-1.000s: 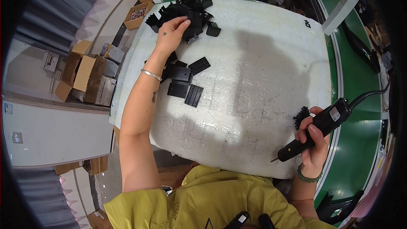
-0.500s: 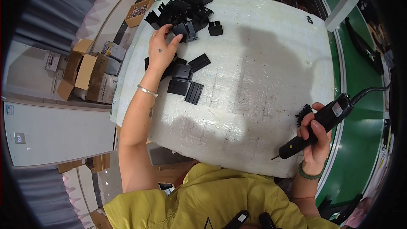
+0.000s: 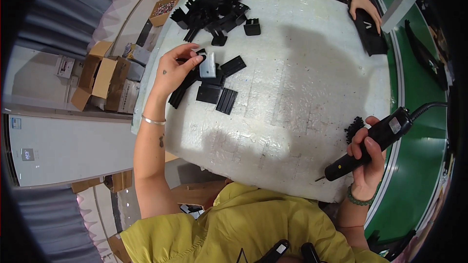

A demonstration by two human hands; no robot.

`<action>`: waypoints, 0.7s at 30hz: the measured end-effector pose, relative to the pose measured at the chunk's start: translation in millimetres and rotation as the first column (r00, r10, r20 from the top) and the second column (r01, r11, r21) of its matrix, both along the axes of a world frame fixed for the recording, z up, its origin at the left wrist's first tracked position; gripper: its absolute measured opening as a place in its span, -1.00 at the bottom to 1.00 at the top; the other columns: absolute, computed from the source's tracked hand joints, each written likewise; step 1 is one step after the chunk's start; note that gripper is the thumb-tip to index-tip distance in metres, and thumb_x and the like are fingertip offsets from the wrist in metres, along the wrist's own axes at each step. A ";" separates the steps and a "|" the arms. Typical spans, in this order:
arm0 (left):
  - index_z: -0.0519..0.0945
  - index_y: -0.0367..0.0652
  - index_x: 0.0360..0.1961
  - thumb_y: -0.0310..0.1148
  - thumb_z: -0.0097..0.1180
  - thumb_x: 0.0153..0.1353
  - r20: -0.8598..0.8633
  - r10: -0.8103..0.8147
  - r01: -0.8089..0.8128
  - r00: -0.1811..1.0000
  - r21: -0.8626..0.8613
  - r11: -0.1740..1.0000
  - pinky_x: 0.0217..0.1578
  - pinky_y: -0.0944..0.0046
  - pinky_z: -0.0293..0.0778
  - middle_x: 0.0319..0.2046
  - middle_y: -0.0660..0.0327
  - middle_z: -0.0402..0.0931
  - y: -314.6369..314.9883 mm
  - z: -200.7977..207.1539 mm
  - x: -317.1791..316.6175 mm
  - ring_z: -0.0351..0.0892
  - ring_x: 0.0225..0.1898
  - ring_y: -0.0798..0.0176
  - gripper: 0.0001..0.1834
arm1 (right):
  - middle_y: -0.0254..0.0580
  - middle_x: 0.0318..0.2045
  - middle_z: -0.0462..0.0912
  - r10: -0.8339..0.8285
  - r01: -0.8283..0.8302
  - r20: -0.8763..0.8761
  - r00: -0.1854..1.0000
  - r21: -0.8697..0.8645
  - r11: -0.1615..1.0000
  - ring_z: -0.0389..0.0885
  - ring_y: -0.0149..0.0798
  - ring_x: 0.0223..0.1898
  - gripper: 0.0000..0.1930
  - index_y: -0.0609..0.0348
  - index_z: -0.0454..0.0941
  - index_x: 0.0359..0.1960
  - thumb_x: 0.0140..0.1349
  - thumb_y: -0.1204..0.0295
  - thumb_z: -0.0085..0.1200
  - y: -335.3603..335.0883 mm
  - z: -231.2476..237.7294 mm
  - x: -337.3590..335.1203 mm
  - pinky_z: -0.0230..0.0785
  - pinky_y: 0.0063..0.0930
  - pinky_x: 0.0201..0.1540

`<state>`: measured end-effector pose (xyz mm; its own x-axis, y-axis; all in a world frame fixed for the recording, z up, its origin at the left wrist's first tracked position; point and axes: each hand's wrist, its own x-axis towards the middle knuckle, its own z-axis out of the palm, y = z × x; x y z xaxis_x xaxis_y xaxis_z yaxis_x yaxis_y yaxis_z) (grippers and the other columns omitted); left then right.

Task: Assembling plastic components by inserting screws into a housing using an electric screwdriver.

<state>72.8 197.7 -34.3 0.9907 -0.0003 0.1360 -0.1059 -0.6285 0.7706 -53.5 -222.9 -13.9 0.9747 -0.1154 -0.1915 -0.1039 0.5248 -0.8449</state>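
Observation:
Between the thumb and fingers of my left hand is a small black plastic part, its flat face shining pale in the light. Under and beside it lie several flat black plastic pieces, some ribbed. The heap of black plastic parts sits farther off, with one loose part to its right. At the right, my right hand is wrapped round a black electric screwdriver, its bit pointing left and down over the near right of the table. Small black screws are piled just beyond that hand.
A white padded covering spans the table. Across it, a co-worker's hand rests on a flat black piece at the far right corner. The screwdriver's cord runs off right, over a green surface. Open cardboard boxes stand left.
My left hand has come nearer, away from the heap, bringing the black plastic part over the flat pieces. A co-worker's hand and a flat black piece have appeared at the far right corner.

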 end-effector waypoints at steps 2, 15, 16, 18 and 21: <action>0.58 -0.18 -0.07 -0.27 0.17 0.18 0.103 0.079 -0.090 0.992 0.107 0.990 -0.17 0.37 0.42 -0.23 0.16 0.55 12.2 -8.3 -7.6 0.50 -0.21 0.30 -0.68 | -0.18 -0.47 0.52 0.003 -0.003 0.014 1.000 -0.017 1.000 0.32 -0.44 -0.63 -0.52 0.30 0.28 0.02 0.01 0.49 0.05 -0.6 -0.1 -1.2 0.20 -0.57 -0.50; 0.50 -0.16 0.04 -0.17 0.10 0.20 0.074 0.046 -0.065 0.996 0.273 0.960 0.19 0.13 0.16 0.11 -0.04 0.34 -29.6 -23.1 -46.3 0.24 0.19 -0.05 -0.57 | -0.15 -0.46 0.54 0.020 -0.019 -0.022 1.000 0.058 0.998 0.36 -0.40 -0.59 -0.54 0.30 0.28 0.02 0.02 0.57 0.03 -4.6 6.2 -7.1 0.23 -0.55 -0.51; 0.52 -0.16 0.02 -0.19 0.09 0.21 0.144 0.106 -0.148 0.984 0.317 0.937 0.18 0.14 0.18 0.12 -0.05 0.33 -31.1 -21.7 -51.1 0.25 0.19 -0.04 -0.60 | -0.13 -0.45 0.55 0.055 -0.054 -0.027 0.998 0.043 0.998 0.37 -0.39 -0.59 -0.54 0.30 0.29 0.03 0.03 0.57 0.03 -5.6 6.9 -4.0 0.24 -0.54 -0.50; 0.52 -0.19 0.01 -0.24 0.10 0.20 0.202 0.093 -0.164 0.975 0.372 0.913 0.18 0.14 0.16 0.12 -0.03 0.33 -44.9 -5.8 -52.4 0.24 0.19 -0.01 -0.61 | -0.09 -0.44 0.57 0.092 -0.092 -0.020 0.996 0.036 0.995 0.40 -0.37 -0.59 -0.55 0.31 0.30 0.03 0.04 0.57 0.03 -13.3 8.7 1.7 0.27 -0.53 -0.49; 0.56 -0.27 -0.13 -0.33 0.13 0.18 0.043 -0.080 0.078 0.996 0.041 0.996 -0.06 0.30 0.38 -0.10 0.11 0.52 -90.2 15.3 -32.7 0.49 -0.06 0.20 -0.72 | -0.07 -0.45 0.57 0.056 -0.056 0.000 0.998 0.028 0.998 0.43 -0.36 -0.59 -0.55 0.35 0.28 0.05 0.10 0.53 0.04 -31.2 17.8 0.0 0.32 -0.49 -0.47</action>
